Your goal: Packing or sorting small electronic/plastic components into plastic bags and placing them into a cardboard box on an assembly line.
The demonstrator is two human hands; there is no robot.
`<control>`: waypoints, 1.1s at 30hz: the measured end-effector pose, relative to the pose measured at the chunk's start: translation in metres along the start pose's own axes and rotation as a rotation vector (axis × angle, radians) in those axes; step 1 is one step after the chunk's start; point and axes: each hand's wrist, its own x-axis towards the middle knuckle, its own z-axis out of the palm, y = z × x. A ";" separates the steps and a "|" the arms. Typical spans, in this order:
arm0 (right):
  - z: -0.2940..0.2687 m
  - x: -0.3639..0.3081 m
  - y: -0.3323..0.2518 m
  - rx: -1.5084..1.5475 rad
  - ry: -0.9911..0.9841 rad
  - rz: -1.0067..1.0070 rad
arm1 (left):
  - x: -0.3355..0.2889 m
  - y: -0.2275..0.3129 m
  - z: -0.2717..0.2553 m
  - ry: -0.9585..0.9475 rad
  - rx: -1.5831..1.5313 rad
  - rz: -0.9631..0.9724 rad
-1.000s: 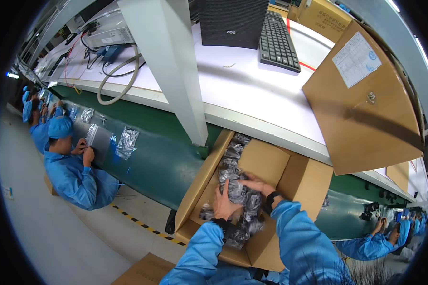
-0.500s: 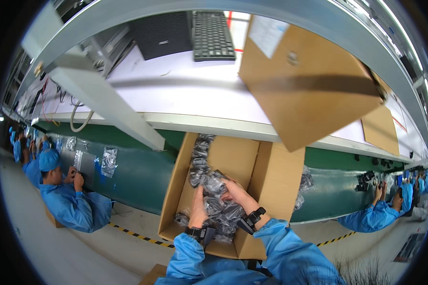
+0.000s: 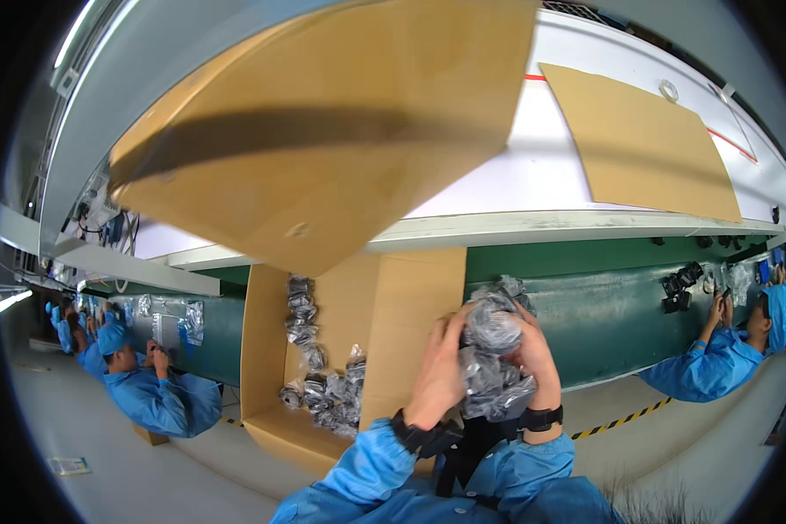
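Between my two hands is a bunch of dark items in clear plastic bags (image 3: 496,371), just right of the cardboard box. My left hand (image 3: 437,375) presses on the bunch from the left, fingers curled round its upper part. My right hand (image 3: 537,354) grips the other side, thumb and fingers on the crinkled plastic. The bags hide what kind of items they are. More bagged dark items (image 3: 301,310) lie in the open cardboard box (image 3: 264,349), in a row along its left side and heaped toward its near end. Another bagged bundle (image 3: 513,286) sits right behind my hands.
A green conveyor belt (image 3: 585,323) runs behind the box. Above it, a large cardboard flap (image 3: 323,166) overhangs the white shelf (image 3: 463,188), where a flat cardboard sheet (image 3: 646,148) lies. Co-workers in blue sit at left (image 3: 162,393) and right (image 3: 716,358); black parts (image 3: 679,286) lie near the right one.
My hands have come out of the box and moved right, carrying bagged items. The view has turned right, so the box and cardboard flap appear further left.
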 end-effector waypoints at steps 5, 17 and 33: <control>-0.101 0.081 0.037 -0.161 -0.011 0.008 | 0.022 -0.065 0.111 0.101 0.011 -0.034; -0.106 0.158 0.069 -0.764 -0.253 -0.278 | 0.002 -0.156 0.156 0.227 0.383 -0.292; -0.119 0.018 0.017 -1.005 0.357 -0.767 | -0.126 -0.019 -0.158 -0.367 0.244 -0.067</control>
